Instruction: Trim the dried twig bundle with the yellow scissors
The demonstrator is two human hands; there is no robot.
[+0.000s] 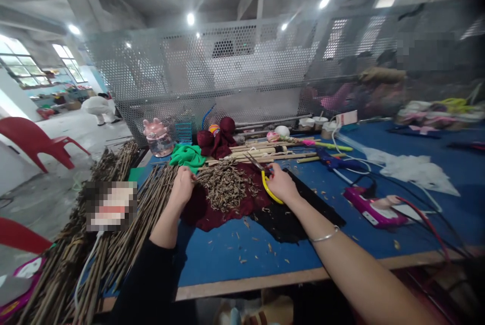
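My right hand (280, 182) is closed round the yellow handles of a pair of scissors (265, 176), whose blades point up and left over a heap of short cut twig pieces (226, 186). The heap lies on a dark red cloth (212, 211) on the blue table (235, 254). My left hand (183, 183) is curled shut at the left edge of the heap, beside a bundle of long thin sticks (125, 234); what its fingers hold is hidden.
A black cloth (288, 219) lies under my right wrist. Green cloth (187, 155), maroon fabric (217, 138), a pink bottle (158, 138) and bamboo rods (265, 152) sit behind. Glue guns (373, 209) with cords lie right. A perforated metal screen (235, 67) backs the table. Red chairs (38, 140) stand left.
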